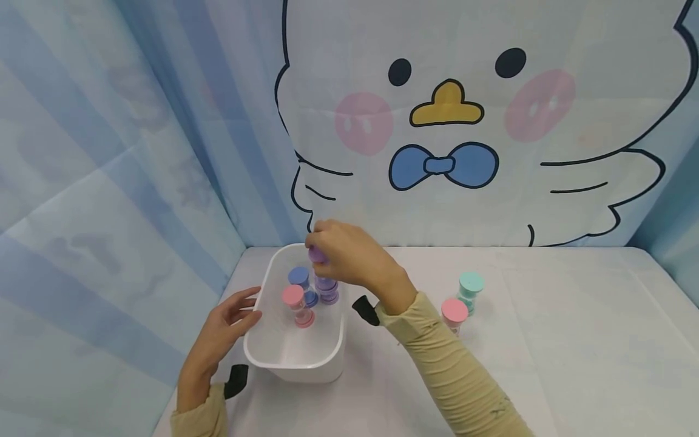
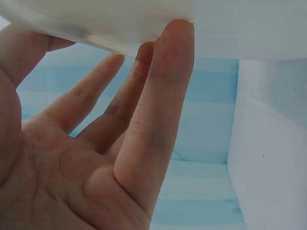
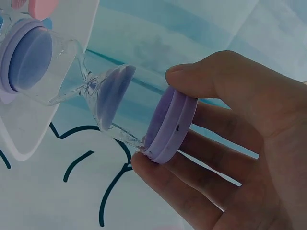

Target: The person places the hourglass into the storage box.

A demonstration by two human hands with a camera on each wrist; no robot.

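My right hand pinches the top cap of a purple hourglass between thumb and fingers. Clear glass runs down from the cap, with purple sand in both bulbs. The hourglass is over the far right part of a white plastic box; whether its lower end touches the box floor I cannot tell. A blue hourglass and a pink hourglass stand in the box beside it. At the box's left side my left hand touches the outer wall with extended fingertips.
Right of the box, a second pink hourglass and a green hourglass stand on the white table, partly behind my right sleeve. A curtain with a cartoon face hangs along the table's back edge.
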